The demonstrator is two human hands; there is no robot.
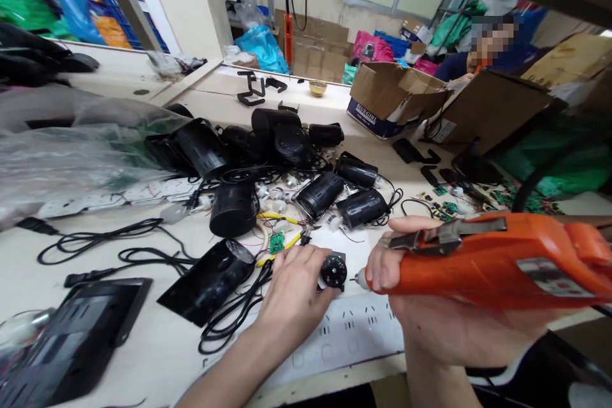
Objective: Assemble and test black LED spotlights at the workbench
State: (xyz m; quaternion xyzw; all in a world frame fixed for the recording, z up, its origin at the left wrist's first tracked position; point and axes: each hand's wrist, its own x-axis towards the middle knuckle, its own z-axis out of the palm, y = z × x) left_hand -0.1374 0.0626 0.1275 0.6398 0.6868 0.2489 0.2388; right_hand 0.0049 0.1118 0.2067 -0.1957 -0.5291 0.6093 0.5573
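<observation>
The pale counter carries a crowd of black cylindrical housings across its middle, with black cords looped at the left. A slotted white strip lies along the near edge. Toward the far side sit black brackets, a small yellow bowl and an open cardboard box.

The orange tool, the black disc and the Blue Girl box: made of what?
Orange tool: probably plastic, smooth with a soft sheen. Black disc: perhaps satin plastic or coated metal; its dotted face leaves that open. Blue Girl box: cardboard, matte brown, with bent flaps.
</observation>
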